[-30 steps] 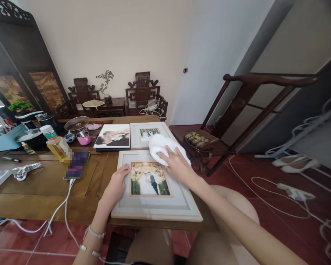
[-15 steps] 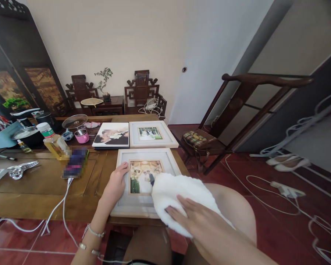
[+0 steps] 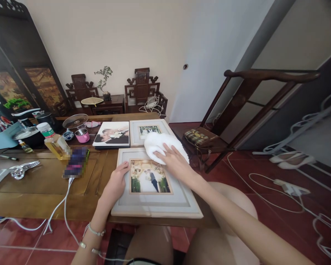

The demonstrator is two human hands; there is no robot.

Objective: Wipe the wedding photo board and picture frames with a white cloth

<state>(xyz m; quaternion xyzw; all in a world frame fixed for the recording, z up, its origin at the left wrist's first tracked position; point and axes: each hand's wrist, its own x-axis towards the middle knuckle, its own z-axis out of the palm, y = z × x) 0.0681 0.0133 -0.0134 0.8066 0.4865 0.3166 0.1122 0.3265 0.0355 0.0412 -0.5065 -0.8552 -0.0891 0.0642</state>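
A picture frame [image 3: 151, 203] with a pale border and a couple's photo lies flat on the wooden table in front of me. My left hand [image 3: 117, 183] holds it by the left edge, with the fingertips on its face. Under my right hand [image 3: 173, 160] is a thick white cloth [image 3: 157, 141], bunched up and pressed onto the frame's far right corner. The cloth also covers part of a second picture frame [image 3: 134, 137] behind. Left of that one is a flat photo panel [image 3: 113, 133] on a dark base.
On the left of the table [image 3: 44, 197] are a phone [image 3: 76, 162] with white cables, a bottle [image 3: 53, 141] of yellowish liquid, a pink cup [image 3: 82, 136] and a shiny silver object [image 3: 23, 169]. A wooden chair [image 3: 245, 99] bearing a plaid bag [image 3: 200, 136] stands right.
My right hand has moved the white cloth away from me, from the near right part of the frame to its far right corner, uncovering the photo. My left hand has stayed put.
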